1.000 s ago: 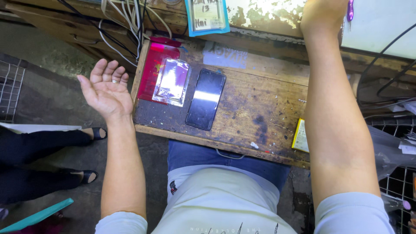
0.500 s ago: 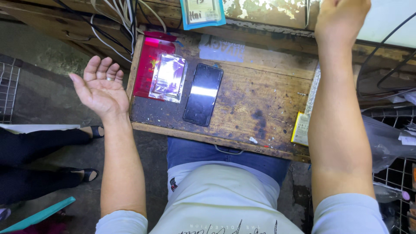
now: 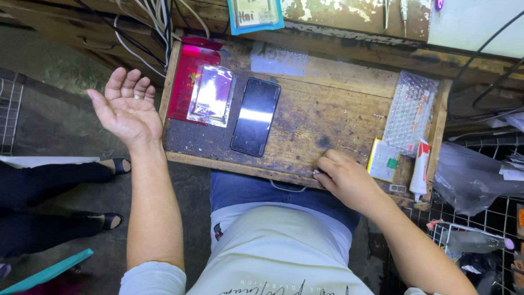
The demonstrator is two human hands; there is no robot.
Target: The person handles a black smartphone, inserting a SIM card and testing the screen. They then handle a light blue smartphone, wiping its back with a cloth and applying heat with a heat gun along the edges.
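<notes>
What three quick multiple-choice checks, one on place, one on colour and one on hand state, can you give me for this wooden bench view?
1. Where does the black slab-shaped phone lie?
A. On the worn wooden bench top, right of the clear plastic pouch
B. In the wire basket
C. In the left hand

2. What colour is the flat sheet under the clear pouch?
A. Green
B. Red
C. White

3. How is the left hand held?
A. Closed on the phone
B. Flat on the bench
C. Open, palm up, empty, off the bench's left edge

Answers:
1 A, the phone lies flat on the wood beside the pouch.
2 B, red shows around the pouch's edges.
3 C, the fingers are spread and hold nothing; the right hand rests at the bench's near edge.
</notes>
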